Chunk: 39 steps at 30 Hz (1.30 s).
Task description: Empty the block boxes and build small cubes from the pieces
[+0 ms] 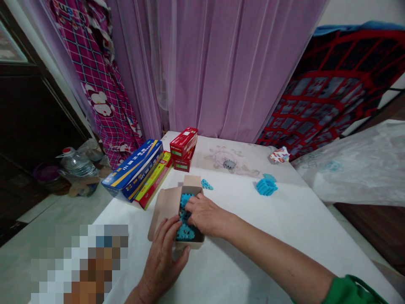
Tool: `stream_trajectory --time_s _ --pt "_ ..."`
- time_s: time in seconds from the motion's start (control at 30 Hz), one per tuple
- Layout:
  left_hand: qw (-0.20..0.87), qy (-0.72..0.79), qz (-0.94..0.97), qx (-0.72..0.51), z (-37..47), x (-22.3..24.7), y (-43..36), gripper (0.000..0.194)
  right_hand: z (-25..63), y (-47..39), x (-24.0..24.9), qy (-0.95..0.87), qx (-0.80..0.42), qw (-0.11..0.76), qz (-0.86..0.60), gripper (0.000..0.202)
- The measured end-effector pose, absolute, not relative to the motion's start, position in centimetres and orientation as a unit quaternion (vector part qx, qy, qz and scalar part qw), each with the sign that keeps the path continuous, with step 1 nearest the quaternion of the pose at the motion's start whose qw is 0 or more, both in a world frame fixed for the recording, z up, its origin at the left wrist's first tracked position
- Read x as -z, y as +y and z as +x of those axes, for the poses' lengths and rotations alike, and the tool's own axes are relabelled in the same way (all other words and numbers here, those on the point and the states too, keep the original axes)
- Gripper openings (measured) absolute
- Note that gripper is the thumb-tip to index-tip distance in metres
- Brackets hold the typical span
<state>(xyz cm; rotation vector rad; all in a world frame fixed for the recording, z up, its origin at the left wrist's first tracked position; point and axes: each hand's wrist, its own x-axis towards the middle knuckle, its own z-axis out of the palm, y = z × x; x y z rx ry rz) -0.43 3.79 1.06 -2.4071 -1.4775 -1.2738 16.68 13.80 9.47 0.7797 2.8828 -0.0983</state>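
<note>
Blue pieces (185,233) in box (193,245) | hands (205,214) over rim | right table edge (341,230) well apart

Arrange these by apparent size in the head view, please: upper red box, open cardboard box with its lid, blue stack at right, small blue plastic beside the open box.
1. open cardboard box, lid included
2. upper red box
3. blue stack at right
4. small blue plastic

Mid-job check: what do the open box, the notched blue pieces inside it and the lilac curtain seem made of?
Open box: likely cardboard, matte; plain tan inner faces and thin folded flaps.
Notched blue pieces: probably moulded plastic; uniform colour, crisp toothed edges.
Lilac curtain: fabric, soft finish, hanging in long folds; fibre type can't be told.
</note>
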Motion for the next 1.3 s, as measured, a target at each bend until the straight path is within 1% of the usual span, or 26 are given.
stream_trajectory --time_s 0.3,0.37,0.53,0.8,0.9,1.03,1.13,1.2,1.3 --pt "0.016 -0.480 -0.774 0.413 -0.4 -1.1 3.9 0.054 16.6 13.9 -10.9 0.946 0.048 0.121 0.298 0.015" --pt "0.019 -0.479 -0.773 0.415 -0.4 -1.2 3.9 0.053 16.8 13.9 -10.8 0.945 0.052 0.116 0.303 0.014" --pt "0.017 -0.479 -0.775 0.412 -0.5 -1.3 3.9 0.054 17.3 13.6 -9.9 0.953 0.057 0.060 0.291 0.015" --pt "0.018 -0.484 -0.773 0.411 -0.4 -1.1 3.7 0.055 16.9 13.2 -9.1 0.956 0.052 0.097 0.273 0.011" --pt "0.019 -0.484 -0.773 0.410 -0.4 -1.0 3.7 0.055 16.9 13.1 -9.5 0.957 0.056 0.094 0.268 0.013" --pt "0.016 -0.484 -0.775 0.407 -0.5 -0.8 3.8 0.057 17.6 13.1 -10.2 0.948 0.075 0.056 0.305 0.019" --pt "0.015 -0.485 -0.773 0.409 -0.7 -0.6 3.8 0.056 19.7 13.3 -10.7 0.924 0.085 -0.003 0.372 0.029" --pt "0.017 -0.483 -0.771 0.414 -0.8 -0.4 4.0 0.056 22.2 13.6 -10.9 0.898 0.091 -0.047 0.427 0.033" --pt "0.031 -0.471 -0.773 0.423 -1.0 0.0 4.5 0.056 27.8 14.3 -10.9 0.833 0.091 -0.093 0.538 0.033"
